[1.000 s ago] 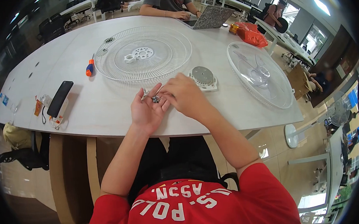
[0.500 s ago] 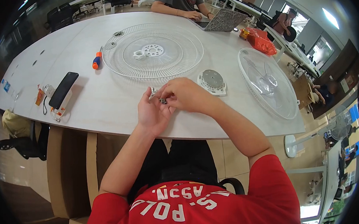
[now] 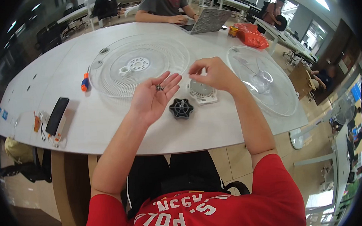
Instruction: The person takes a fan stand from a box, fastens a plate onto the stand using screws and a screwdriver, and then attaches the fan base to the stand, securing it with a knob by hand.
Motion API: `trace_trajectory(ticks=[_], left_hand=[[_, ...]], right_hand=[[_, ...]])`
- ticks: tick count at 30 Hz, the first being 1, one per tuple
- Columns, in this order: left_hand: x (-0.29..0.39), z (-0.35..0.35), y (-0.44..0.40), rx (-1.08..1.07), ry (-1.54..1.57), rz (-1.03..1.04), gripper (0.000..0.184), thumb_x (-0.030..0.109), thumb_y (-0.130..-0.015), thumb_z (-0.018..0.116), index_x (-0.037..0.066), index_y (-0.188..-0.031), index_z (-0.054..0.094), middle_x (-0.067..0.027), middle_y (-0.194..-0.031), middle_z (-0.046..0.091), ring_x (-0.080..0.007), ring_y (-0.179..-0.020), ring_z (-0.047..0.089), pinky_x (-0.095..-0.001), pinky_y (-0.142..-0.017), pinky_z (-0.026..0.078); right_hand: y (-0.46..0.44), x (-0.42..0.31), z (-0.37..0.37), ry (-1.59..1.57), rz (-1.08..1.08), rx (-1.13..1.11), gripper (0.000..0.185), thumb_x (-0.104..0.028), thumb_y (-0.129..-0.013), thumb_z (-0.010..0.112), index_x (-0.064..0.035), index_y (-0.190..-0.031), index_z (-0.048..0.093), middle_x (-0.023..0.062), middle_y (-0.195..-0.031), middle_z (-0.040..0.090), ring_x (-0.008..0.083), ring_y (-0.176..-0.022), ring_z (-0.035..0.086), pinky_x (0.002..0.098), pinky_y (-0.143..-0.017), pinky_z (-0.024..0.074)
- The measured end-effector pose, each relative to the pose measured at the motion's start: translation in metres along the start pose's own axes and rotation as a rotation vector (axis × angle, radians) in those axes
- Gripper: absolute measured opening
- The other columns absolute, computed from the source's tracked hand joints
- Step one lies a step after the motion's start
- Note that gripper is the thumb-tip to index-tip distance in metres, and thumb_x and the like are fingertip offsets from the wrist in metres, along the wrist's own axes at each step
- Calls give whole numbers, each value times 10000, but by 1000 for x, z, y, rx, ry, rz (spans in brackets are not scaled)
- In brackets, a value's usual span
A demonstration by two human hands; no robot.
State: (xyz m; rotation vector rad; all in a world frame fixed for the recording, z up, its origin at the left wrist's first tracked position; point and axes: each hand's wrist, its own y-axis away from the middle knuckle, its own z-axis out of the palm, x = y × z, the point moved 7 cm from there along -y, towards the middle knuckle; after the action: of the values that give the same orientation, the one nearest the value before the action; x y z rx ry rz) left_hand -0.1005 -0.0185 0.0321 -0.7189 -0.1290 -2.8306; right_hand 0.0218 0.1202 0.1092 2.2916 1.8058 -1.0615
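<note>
My left hand is palm up with its fingers stretched out, and a few small dark metal screws lie on it. To its right, my right hand is curled in a pinch; whatever is between its fingertips is too small to make out. Under that hand sits a round grey metal plate in a white slotted housing, partly covered by the hand. A black star-shaped knob rests on the table just below my left fingers. Behind my left hand lies a white fan grille.
On the right lies a second fan grille with clear blades. An orange-and-blue screwdriver and a propped black phone are on the left. Across the table, a person works at a laptop near a red bag.
My right hand has lifted away from my left palm and moved right, over the grey plate. My left palm has opened flatter. The black knob now shows, and the view has shifted.
</note>
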Motion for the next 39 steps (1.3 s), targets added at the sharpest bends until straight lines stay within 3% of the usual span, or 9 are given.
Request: trace_trajectory(ticks=[6,22,28,31,33,34,36,39], left_hand=[[-16,11,-69,-52,-148,-153,471,38,-1045,359,-110,-1491,332,-296,-1529,426,-360,-1406,514,-424,-1167,494],[-27,1,-53,-21,-122,-158,515,194,-1084,239,-112,-1489,322,-314,-1513,437,-399,-1416,494,-469,-1169,478],[-30,4,-51,-29,-121,-162,519,198,-1083,248,-111,-1494,317,-311,-1504,447,-396,-1414,498,-473,-1170,475],[-30,4,-51,-23,-121,-152,519,197,-1081,247,-111,-1493,318,-310,-1500,450,-396,-1413,500,-476,-1171,473],[-30,3,-50,-19,-123,-145,518,196,-1080,246,-111,-1491,320,-309,-1497,452,-396,-1412,501,-477,-1173,472],[-30,3,-50,-14,-118,-147,518,199,-1081,244,-109,-1490,322,-303,-1486,464,-391,-1400,513,-479,-1166,476],[-30,4,-50,-9,-112,-147,518,201,-1082,242,-108,-1489,324,-296,-1474,477,-385,-1388,526,-482,-1159,481],[-31,3,-50,-8,-151,-139,510,209,-1084,236,-109,-1464,355,-282,-1461,497,-364,-1347,560,-485,-1161,471]], right_hand=[[19,75,-13,52,213,-9,153,-129,-859,789,-12,-955,766,86,-851,763,166,-793,712,321,-763,556],[21,87,-7,135,247,-78,165,-119,-848,767,-55,-997,793,120,-921,784,250,-829,739,355,-779,578],[20,85,-5,163,188,-65,146,-141,-831,779,-77,-958,814,119,-874,778,254,-803,735,363,-770,573],[21,84,-5,244,179,-70,137,-158,-836,783,-83,-947,816,113,-904,777,272,-874,727,374,-814,564],[21,86,-7,277,99,-3,155,-197,-845,808,-91,-958,816,76,-1064,771,250,-954,659,371,-877,524],[19,84,-6,277,97,-6,155,-197,-845,808,-91,-958,816,76,-1064,771,250,-954,659,371,-877,524],[15,64,-9,83,-74,121,155,-186,-831,821,-106,-963,808,53,-1018,760,247,-971,643,375,-862,518],[12,27,6,-105,-166,103,171,-168,-815,828,-107,-972,801,47,-968,731,252,-992,630,377,-861,510]])
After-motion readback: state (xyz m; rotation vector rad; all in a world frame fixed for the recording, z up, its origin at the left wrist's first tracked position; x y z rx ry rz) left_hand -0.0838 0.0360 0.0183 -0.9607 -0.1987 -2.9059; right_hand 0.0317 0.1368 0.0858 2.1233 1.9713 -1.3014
